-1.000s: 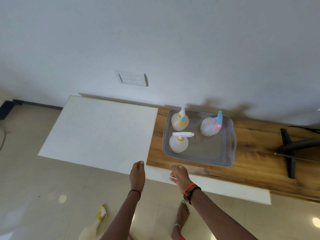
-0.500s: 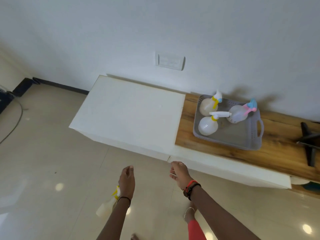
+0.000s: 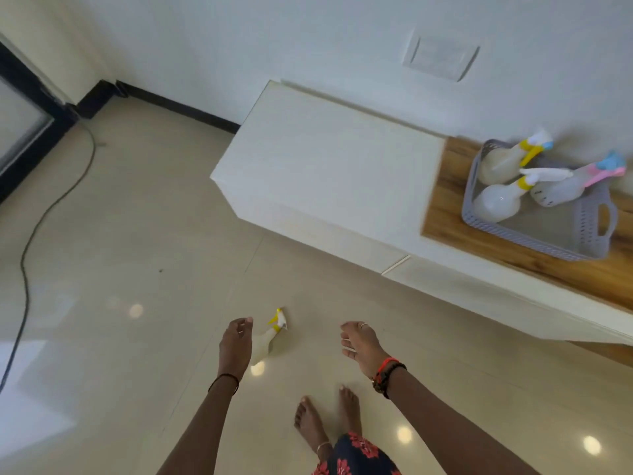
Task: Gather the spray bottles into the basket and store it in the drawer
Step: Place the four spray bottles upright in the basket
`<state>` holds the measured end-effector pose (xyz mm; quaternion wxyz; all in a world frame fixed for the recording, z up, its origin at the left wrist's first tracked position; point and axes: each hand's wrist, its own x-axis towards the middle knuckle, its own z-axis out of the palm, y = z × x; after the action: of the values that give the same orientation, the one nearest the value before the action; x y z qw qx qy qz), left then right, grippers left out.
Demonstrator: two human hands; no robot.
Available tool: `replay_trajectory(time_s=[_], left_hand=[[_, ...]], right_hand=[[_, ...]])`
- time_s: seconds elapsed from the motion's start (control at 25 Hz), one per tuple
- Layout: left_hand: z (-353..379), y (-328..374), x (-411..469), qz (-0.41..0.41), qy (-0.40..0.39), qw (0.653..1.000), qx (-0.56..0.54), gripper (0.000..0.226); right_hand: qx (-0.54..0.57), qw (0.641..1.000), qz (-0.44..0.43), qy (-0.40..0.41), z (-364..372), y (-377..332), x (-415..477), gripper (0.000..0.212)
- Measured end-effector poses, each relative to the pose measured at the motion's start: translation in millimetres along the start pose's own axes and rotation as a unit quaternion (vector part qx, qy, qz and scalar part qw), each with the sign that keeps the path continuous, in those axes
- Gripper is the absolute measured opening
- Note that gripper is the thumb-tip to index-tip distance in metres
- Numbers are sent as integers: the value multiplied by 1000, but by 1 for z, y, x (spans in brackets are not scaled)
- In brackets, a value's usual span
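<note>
A grey perforated basket (image 3: 589, 231) stands on the wooden top at the right, holding three translucent spray bottles: two with yellow triggers (image 3: 503, 162) (image 3: 496, 202) and one with a pink and blue trigger (image 3: 561, 190). Another spray bottle (image 3: 269, 339) with a yellow trigger lies on the tiled floor. My left hand (image 3: 234, 347) hovers just left of it with fingers apart, partly covering its body, holding nothing. My right hand (image 3: 359, 344) is open in the air to the right of the bottle, empty.
A low white cabinet (image 3: 329, 169) with a wooden section (image 3: 445, 207) runs along the wall; its drawer fronts (image 3: 479, 289) are closed. A black cable (image 3: 41, 217) trails over the floor at left. My bare feet (image 3: 325, 419) stand below the hands.
The view has swung left and down toward the floor. The floor bottle now lies beside my left hand; the basket has slid to the right edge. Both hands stay empty.
</note>
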<state>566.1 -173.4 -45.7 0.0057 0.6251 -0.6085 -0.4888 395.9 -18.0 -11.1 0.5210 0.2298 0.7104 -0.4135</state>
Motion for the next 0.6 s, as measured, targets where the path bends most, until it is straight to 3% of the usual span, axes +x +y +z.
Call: replay_trajectory(time_s=[0.12,0.36,0.6], left_hand=[[-8,-39,18,-16,7,1000,-3,36],[-1,-120,64,-31,3,998,46,41],[47,-182,125,-25,-45,993,104,56]], right_hand=[[-59,998,11,-21,25,24,19,28],[-99,994,24,-47,73,83,91,19],[-144,987,23,-67,125,134,192,34]])
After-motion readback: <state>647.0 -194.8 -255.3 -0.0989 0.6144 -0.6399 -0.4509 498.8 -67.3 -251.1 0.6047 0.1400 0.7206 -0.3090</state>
